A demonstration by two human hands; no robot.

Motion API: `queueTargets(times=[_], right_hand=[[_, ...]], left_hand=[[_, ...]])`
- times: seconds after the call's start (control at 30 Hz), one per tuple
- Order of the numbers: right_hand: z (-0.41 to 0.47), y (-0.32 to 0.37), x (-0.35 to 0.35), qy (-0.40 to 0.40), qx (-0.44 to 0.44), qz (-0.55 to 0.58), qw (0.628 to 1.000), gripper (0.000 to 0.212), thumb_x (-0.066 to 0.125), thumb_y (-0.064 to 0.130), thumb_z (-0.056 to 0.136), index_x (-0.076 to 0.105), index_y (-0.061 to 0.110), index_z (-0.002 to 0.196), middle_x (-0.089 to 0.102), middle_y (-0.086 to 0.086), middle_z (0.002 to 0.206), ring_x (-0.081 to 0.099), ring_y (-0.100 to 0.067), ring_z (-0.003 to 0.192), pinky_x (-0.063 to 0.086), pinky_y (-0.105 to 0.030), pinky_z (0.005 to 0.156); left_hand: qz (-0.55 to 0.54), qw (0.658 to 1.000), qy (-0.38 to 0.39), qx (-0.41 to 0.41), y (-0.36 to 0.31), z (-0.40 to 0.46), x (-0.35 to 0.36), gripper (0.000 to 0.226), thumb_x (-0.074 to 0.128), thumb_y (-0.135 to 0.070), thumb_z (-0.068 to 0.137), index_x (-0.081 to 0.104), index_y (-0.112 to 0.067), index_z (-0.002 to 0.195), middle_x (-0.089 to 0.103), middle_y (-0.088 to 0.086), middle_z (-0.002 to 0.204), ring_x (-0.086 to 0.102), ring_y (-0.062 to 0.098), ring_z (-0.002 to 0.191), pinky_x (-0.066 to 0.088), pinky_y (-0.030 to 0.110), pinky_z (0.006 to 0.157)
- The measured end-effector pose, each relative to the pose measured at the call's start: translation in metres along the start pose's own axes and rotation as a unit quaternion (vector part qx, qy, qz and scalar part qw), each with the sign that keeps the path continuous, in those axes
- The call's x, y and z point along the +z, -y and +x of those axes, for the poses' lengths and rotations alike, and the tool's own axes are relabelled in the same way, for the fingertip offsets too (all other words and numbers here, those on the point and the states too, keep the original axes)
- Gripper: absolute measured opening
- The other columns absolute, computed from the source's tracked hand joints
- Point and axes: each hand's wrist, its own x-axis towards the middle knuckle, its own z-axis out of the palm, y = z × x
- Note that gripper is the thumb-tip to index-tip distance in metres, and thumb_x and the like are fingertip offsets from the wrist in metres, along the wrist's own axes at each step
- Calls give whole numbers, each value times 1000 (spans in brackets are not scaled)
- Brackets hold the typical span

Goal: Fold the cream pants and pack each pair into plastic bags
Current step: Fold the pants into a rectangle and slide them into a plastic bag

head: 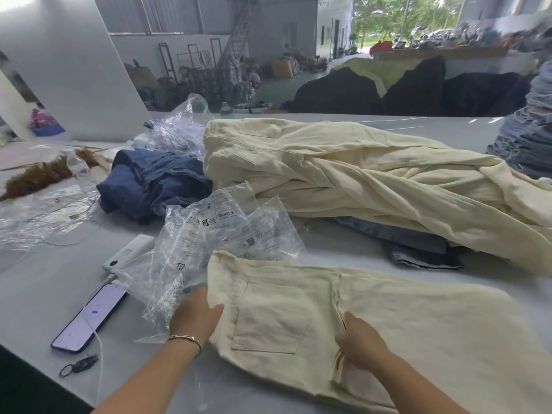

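Note:
A pair of cream pants (403,318) lies spread flat on the white table (35,294) in front of me, back pocket up, waist to the left. My left hand (194,316) grips the waistband edge at the left. My right hand (358,342) rests on the fabric near a seam in the middle, its fingers hidden under it. A crumpled clear plastic bag (209,246) with printed warnings lies just left of the waist. Behind it a heap of more cream pants (358,180) sprawls across the table.
Dark blue jeans (152,183) lie bunched at the left of the heap, with more denim (418,246) under it. A phone (89,318), a white power bank (128,252), cables and a key fob (80,366) sit near the left edge. More plastic bags (179,130) and a feather duster (38,174) lie beyond.

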Motion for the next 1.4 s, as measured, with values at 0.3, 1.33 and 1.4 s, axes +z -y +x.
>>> queueTargets(times=[0.3,1.33,1.4], right_hand=[[3,0,-5,45,-17,45,998,57,43,45,98,32,11,143,44,-7,143,44,-23,129,36,-31,101],[-47,-247,-93,-118,215,145,959,49,62,25,80,31,31,118,45,-10,115,49,-28,102,47,-40,81],[-51,-246,-89,-137,287,40,947,82,68,50,73,22,26,137,34,-11,132,37,-30,120,41,-44,90]], left_hand=[[16,999,-17,38,-29,-7,-16,28,62,-36,81,57,-19,103,57,0,92,55,22,81,43,29,66],[-95,982,156,44,-191,-137,131,68,70,-50,79,43,-10,127,54,8,125,53,28,115,41,30,85],[-147,971,189,-22,-193,-139,133,62,74,-52,75,54,-11,117,63,4,115,59,26,105,42,30,78]])
